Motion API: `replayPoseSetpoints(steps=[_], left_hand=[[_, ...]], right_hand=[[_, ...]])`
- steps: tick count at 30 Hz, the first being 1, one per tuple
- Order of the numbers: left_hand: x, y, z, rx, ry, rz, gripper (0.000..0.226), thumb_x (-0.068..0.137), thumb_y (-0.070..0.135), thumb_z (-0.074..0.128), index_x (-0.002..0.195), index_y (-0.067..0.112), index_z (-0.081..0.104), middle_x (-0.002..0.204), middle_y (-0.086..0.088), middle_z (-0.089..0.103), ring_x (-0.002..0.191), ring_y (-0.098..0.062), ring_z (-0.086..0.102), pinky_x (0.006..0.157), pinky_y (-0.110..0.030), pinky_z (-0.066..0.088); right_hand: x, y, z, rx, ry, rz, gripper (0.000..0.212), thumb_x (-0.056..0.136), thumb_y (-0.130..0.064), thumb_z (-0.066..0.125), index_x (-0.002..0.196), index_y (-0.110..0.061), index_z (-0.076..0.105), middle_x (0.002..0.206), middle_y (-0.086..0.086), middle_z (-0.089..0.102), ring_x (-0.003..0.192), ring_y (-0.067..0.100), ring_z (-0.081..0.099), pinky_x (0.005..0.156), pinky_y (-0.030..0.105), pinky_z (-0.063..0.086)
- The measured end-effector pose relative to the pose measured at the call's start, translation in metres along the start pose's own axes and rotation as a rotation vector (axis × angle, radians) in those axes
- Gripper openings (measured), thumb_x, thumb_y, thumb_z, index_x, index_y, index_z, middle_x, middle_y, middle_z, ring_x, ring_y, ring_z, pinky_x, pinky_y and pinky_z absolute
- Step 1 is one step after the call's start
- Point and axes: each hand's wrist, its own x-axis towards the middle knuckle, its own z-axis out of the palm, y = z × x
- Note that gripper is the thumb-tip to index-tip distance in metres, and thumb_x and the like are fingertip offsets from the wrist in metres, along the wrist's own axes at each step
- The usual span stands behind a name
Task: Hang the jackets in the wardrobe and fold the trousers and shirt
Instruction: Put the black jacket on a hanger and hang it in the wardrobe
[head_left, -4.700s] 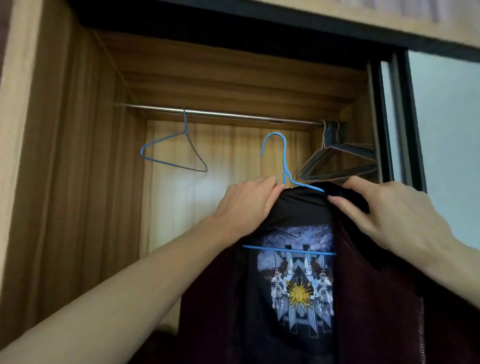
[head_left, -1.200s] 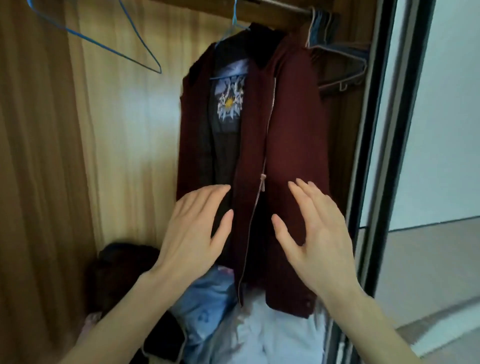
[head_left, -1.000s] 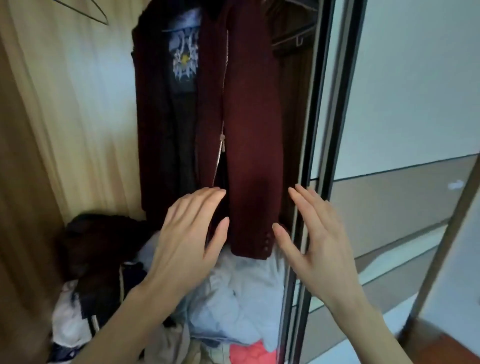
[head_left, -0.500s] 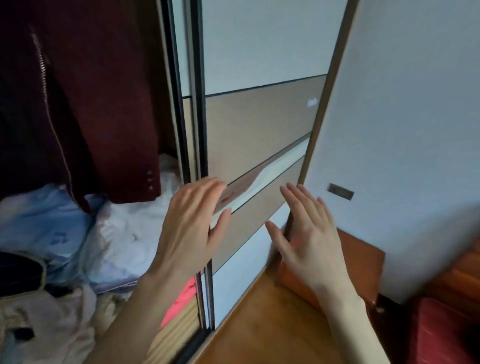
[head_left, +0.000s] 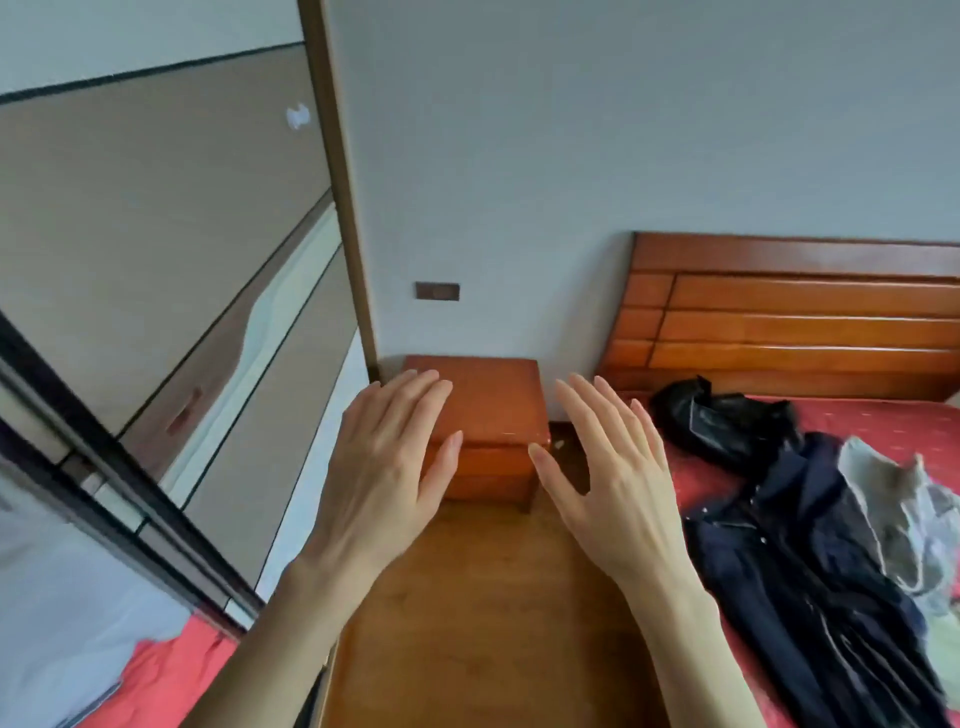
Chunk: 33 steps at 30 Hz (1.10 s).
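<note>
A small wooden bedside cabinet (head_left: 485, 415) stands on the wooden floor (head_left: 483, 613), against the grey wall (head_left: 597, 130) and between the sliding door panel (head_left: 156, 234) and the bed. The bed has a slatted wooden headboard (head_left: 789, 317) and a red bedspread (head_left: 878, 421). A dark wall socket (head_left: 437, 291) sits above the cabinet.
</note>
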Motion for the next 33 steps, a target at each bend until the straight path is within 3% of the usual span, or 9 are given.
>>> replayPoseSetpoints(steps=[3,8,13,17,21,33], left_hand=[[0.018,0.031,0.026,-0.092,-0.037,0.076,0.052,0.107,0.047,0.043,0.147,0.017,0.053,0.151,-0.005,0.054,0.142,-0.025,0.049,0.115,-0.054,0.042],[0.038,0.099,0.065,-0.211,-0.056,0.249,0.048,0.103,0.04,0.055,0.145,0.016,0.056,0.148,-0.004,0.056,0.141,-0.022,0.048,0.121,-0.045,0.037],[0.043,0.18,0.104,-0.339,-0.136,0.382,0.046,0.106,0.038,0.049,0.144,0.012,0.056,0.147,-0.005,0.057,0.14,-0.022,0.049,0.117,-0.049,0.04],[0.04,0.246,0.134,-0.404,-0.185,0.45,0.046,0.106,0.037,0.048,0.143,0.011,0.056,0.146,-0.005,0.057,0.14,-0.022,0.049,0.117,-0.048,0.04],[0.035,0.306,0.165,-0.452,-0.215,0.497,0.046,0.105,0.035,0.049,0.142,0.009,0.057,0.145,-0.006,0.058,0.139,-0.022,0.05,0.117,-0.047,0.039],[0.018,0.46,0.267,-0.536,-0.36,0.633,0.043,0.104,0.032,0.05,0.141,0.012,0.058,0.145,-0.003,0.058,0.14,-0.021,0.05,0.118,-0.046,0.037]], right_hand=[[-0.026,0.031,-0.02,-0.083,0.03,0.127,0.062,0.103,-0.054,0.052,0.158,-0.026,0.041,0.164,-0.006,0.039,0.157,0.011,0.023,0.13,0.042,0.017],[-0.075,0.081,-0.062,-0.144,0.107,0.34,0.062,0.103,-0.052,0.058,0.157,-0.027,0.041,0.163,-0.007,0.041,0.156,0.009,0.024,0.129,0.041,0.018],[-0.128,0.129,-0.103,-0.213,0.161,0.515,0.061,0.103,-0.051,0.057,0.156,-0.026,0.043,0.162,-0.008,0.042,0.156,0.008,0.023,0.128,0.045,0.022],[-0.168,0.169,-0.134,-0.247,0.205,0.609,0.061,0.102,-0.053,0.052,0.156,-0.025,0.044,0.161,-0.008,0.043,0.155,0.008,0.025,0.126,0.046,0.027],[-0.206,0.213,-0.162,-0.267,0.221,0.682,0.06,0.102,-0.045,0.06,0.155,-0.024,0.044,0.16,-0.007,0.043,0.153,0.012,0.031,0.122,0.048,0.032],[-0.32,0.343,-0.202,-0.324,0.242,0.929,0.061,0.1,-0.044,0.061,0.155,-0.023,0.044,0.159,-0.005,0.046,0.152,0.015,0.034,0.125,0.044,0.028]])
